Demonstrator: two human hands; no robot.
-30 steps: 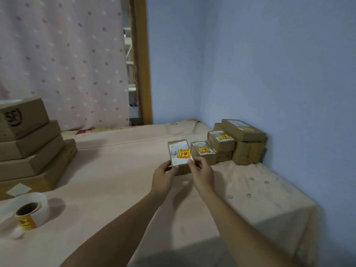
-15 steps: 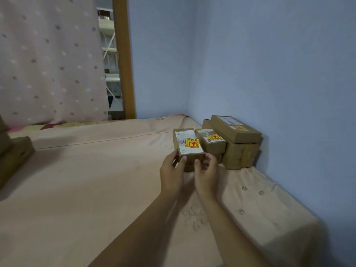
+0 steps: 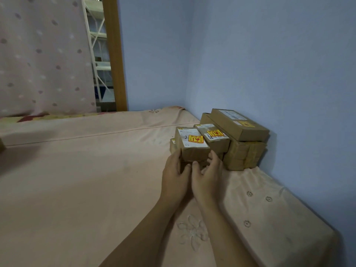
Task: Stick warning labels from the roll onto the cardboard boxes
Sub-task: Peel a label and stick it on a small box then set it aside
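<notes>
A small cardboard box point(image 3: 194, 152) with a white slip and a yellow-red warning label point(image 3: 195, 140) on top sits on a lower box point(image 3: 172, 146) at the front of a labelled pile by the blue wall. My left hand point(image 3: 174, 176) holds its front left corner, fingers curled round the side. My right hand point(image 3: 208, 177) holds the front right corner, with its thumb under the front edge. Behind it stand another small labelled box point(image 3: 216, 140) and a long labelled box point(image 3: 238, 125) on top of a bigger taped box point(image 3: 243, 156). The label roll is out of view.
Everything rests on a bed with a pink sheet point(image 3: 86, 180) that runs left and toward me. The blue wall point(image 3: 269, 74) closes the right side and a dotted curtain point(image 3: 42, 54) hangs at the back left. A corner of another box point(image 3: 1, 147) shows at the left edge.
Both hands carried the small labelled box forward and right and lowered it from the air onto the pile. The view swung right, so the label roll and the left stack left the frame.
</notes>
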